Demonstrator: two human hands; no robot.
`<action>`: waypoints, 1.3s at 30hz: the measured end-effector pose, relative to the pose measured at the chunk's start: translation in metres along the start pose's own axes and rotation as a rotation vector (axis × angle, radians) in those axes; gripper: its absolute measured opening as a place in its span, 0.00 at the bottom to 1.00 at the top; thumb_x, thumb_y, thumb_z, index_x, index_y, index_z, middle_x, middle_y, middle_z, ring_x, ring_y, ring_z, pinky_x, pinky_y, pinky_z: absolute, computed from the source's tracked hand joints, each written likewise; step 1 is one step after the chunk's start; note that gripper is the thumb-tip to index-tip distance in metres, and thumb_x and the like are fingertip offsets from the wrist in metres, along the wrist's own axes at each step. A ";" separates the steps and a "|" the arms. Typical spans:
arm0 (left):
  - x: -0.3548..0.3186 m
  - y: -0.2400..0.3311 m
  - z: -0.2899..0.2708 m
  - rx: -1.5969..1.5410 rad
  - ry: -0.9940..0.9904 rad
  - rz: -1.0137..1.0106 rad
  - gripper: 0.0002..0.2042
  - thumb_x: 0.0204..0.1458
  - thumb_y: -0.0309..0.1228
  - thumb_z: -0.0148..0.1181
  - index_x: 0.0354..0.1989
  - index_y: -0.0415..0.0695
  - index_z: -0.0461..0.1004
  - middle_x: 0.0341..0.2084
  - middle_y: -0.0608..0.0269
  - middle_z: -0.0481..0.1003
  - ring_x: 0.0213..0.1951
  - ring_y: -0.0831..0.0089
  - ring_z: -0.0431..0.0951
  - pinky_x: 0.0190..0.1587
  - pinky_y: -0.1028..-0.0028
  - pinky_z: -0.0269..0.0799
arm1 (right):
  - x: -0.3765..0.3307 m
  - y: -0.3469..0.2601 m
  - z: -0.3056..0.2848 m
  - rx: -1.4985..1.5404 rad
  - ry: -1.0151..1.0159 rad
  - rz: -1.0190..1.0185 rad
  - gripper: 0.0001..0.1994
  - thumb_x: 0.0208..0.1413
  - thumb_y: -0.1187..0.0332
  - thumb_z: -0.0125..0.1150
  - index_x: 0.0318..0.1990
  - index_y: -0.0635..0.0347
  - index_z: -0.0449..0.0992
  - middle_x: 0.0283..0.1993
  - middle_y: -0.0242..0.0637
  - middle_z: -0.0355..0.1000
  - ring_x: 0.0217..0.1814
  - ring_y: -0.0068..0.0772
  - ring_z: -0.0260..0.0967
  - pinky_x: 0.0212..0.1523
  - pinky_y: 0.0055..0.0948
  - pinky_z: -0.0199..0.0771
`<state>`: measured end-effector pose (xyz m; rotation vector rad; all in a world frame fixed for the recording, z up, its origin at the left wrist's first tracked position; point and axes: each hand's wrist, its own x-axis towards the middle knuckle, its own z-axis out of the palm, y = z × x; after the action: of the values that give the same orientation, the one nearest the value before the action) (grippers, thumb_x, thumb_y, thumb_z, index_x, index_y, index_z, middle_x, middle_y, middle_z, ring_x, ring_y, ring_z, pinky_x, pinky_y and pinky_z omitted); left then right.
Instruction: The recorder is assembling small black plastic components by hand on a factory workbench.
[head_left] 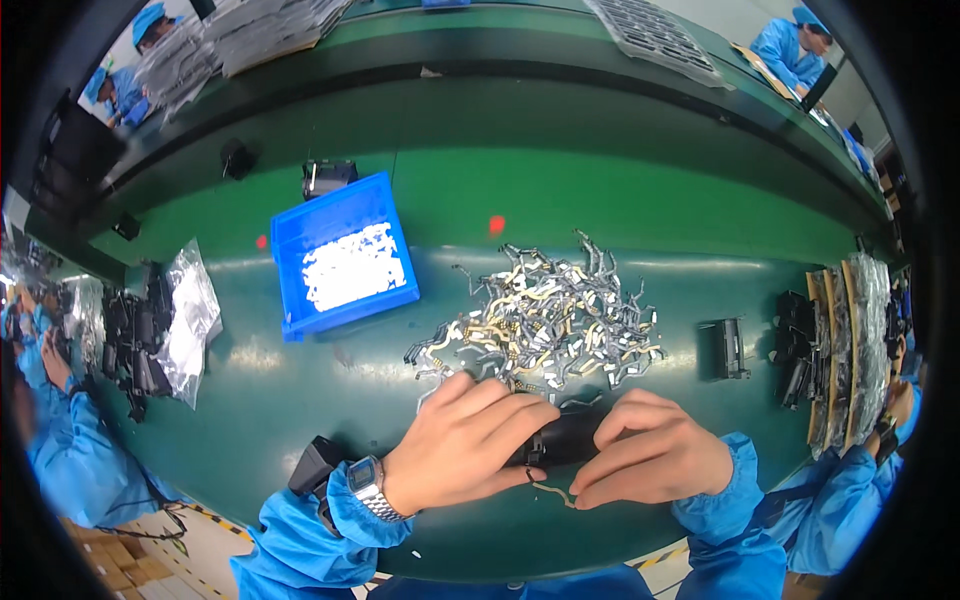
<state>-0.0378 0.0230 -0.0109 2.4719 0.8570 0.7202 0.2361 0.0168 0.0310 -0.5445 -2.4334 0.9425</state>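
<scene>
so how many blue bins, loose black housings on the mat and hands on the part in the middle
blue bin: 1
black housing standing alone: 1
black part being held: 1
left hand: 1
right hand: 1
total: 5

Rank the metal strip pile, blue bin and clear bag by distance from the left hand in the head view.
From the left hand:
1. Metal strip pile, just beyond the fingers.
2. Blue bin, farther back on the left.
3. Clear bag, far left edge.
</scene>
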 end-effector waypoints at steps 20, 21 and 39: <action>-0.002 0.000 0.003 0.013 0.012 0.034 0.30 0.43 0.49 0.77 0.55 0.47 0.81 0.45 0.69 0.80 0.39 0.70 0.76 0.40 0.69 0.64 | -0.003 0.001 -0.005 -0.158 0.014 0.096 0.14 0.40 0.70 0.74 0.38 0.45 0.87 0.46 0.14 0.81 0.45 0.30 0.70 0.45 0.32 0.72; -0.002 0.000 0.002 0.014 0.013 0.035 0.30 0.43 0.49 0.77 0.55 0.47 0.81 0.45 0.69 0.80 0.39 0.70 0.76 0.40 0.69 0.64 | -0.003 0.001 -0.005 -0.160 0.014 0.096 0.14 0.40 0.70 0.74 0.38 0.45 0.87 0.46 0.14 0.81 0.45 0.30 0.70 0.45 0.32 0.72; -0.001 0.010 0.007 0.052 0.053 0.002 0.32 0.37 0.46 0.79 0.54 0.49 0.81 0.45 0.71 0.80 0.38 0.70 0.76 0.40 0.68 0.64 | 0.002 -0.009 0.013 -0.245 0.064 0.020 0.16 0.42 0.69 0.74 0.43 0.46 0.87 0.45 0.19 0.79 0.46 0.31 0.71 0.45 0.32 0.72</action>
<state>-0.0297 0.0138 -0.0114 2.5103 0.9034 0.7769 0.2255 0.0057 0.0296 -0.6738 -2.5047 0.6270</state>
